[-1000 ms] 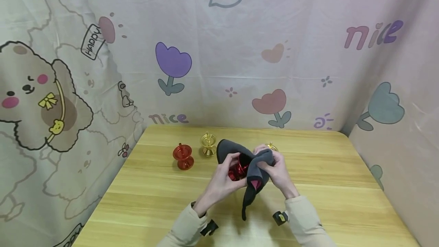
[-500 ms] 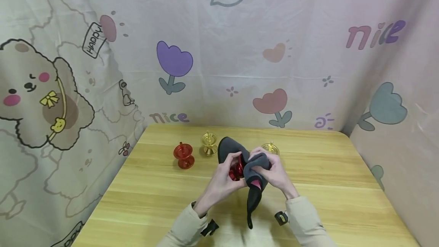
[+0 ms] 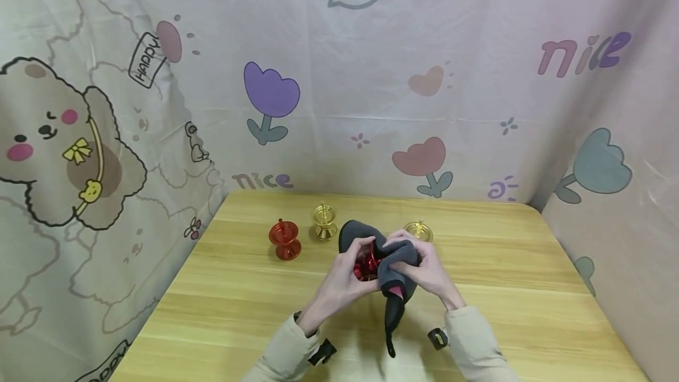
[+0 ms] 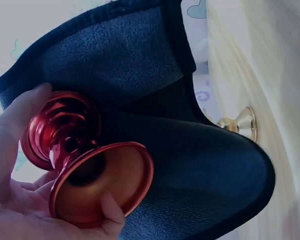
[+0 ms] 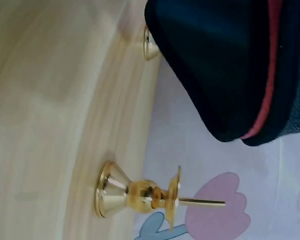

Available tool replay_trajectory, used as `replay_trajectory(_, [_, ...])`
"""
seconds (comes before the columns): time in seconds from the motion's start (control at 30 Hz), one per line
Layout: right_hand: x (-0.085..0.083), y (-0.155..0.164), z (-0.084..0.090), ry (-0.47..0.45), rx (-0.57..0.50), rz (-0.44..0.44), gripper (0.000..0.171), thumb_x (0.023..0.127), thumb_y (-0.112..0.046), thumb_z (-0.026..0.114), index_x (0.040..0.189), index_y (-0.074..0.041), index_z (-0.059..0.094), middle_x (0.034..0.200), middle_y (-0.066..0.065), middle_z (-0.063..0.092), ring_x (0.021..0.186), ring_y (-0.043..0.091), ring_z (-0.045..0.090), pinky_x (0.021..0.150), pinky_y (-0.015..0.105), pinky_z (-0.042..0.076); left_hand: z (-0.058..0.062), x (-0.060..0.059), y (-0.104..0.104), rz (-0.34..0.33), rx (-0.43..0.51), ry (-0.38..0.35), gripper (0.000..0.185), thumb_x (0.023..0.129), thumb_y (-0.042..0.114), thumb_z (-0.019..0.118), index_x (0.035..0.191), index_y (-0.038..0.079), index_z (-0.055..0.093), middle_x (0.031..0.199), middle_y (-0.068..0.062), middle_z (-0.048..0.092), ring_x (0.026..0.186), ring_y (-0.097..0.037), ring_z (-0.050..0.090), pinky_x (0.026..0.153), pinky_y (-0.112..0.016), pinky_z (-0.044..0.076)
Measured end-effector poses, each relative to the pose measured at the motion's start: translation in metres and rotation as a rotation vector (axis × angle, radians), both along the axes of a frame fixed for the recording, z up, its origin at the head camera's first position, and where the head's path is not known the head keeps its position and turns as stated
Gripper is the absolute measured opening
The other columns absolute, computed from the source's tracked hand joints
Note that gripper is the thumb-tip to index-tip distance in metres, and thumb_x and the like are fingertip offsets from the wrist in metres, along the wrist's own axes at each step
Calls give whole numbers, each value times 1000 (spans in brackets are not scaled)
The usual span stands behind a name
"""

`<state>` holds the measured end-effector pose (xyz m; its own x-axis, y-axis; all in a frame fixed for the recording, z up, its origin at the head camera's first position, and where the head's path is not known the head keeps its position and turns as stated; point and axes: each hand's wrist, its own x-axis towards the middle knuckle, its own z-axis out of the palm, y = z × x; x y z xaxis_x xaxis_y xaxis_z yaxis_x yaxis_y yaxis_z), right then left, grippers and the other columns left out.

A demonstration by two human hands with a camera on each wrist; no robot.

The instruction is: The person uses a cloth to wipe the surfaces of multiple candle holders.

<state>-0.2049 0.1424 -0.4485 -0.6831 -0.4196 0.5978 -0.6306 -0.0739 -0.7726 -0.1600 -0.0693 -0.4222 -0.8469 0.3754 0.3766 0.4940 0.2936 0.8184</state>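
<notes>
My left hand [image 3: 342, 279] holds a shiny red candle holder [image 4: 72, 135] off the table, one digit curled over the rim of its hollow flared end in the left wrist view. A dark grey cloth [image 3: 405, 255] with black edging is bunched in my right hand [image 3: 428, 264], pinched between thumb and fingers. The cloth wraps behind and beside the red holder, and a narrow black tail hangs from it. In the right wrist view the right hand is almost wholly out of sight, with the cloth [image 5: 220, 65] filling the upper right.
Another red candle holder [image 3: 284, 240] stands on the wooden table [image 3: 223, 305] to the left. Beside it is a gold one [image 3: 325, 223], and a second gold holder [image 5: 145, 195] stands behind the right hand. A patterned curtain [image 3: 339, 75] hangs at the back and sides.
The red holder has turned in the left hand. The cloth is bunched tighter, and its black tail has swung slightly right and lower. More of the gold holder behind the right hand shows.
</notes>
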Motion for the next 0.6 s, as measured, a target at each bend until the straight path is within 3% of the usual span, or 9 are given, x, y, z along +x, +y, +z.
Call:
replay_trajectory(0.17, [0, -1, -1, 5, -53, -2, 25, 83, 12, 71, 100, -6, 68, 104, 2, 65, 101, 10, 60, 96, 24, 45, 0, 0, 1, -10, -3, -29, 66, 81, 11, 84, 137, 5, 49, 115, -13, 73, 84, -12, 66, 71, -20, 55])
replay_trajectory(0.33, [1, 0, -3, -29, -205, -28, 17, 88, 2, 71, 101, -10, 70, 105, -3, 66, 103, 9, 59, 96, 22, 45, -1, -1, 0, -24, 33, -47, 66, 81, 12, 84, 137, 5, 49, 120, -15, 72, 99, -21, 70, 79, -21, 57])
replay_trajectory(0.4, [2, 1, -4, -40, -240, -68, 22, 88, 2, 71, 104, -12, 73, 108, -5, 67, 106, 8, 60, 97, 20, 46, -2, -1, -2, -28, 61, -66, 66, 82, 12, 83, 138, 5, 48, 122, -16, 72, 102, -24, 70, 77, -21, 57])
replay_trajectory(0.53, [6, 3, -8, 4, -199, -137, 37, 81, 15, 72, 109, -8, 75, 115, -9, 70, 110, 6, 64, 96, 18, 48, -2, -2, -6, -51, 138, -136, 64, 86, 9, 79, 141, 5, 47, 126, -20, 69, 107, -30, 69, 82, -22, 57])
replay_trajectory(0.6, [8, 3, -9, 63, -156, -122, 42, 76, 21, 72, 108, -5, 76, 119, -9, 71, 113, 6, 64, 97, 18, 49, -2, -3, -7, -50, 173, -172, 62, 88, 8, 77, 142, 5, 47, 128, -21, 67, 111, -31, 68, 89, -22, 55])
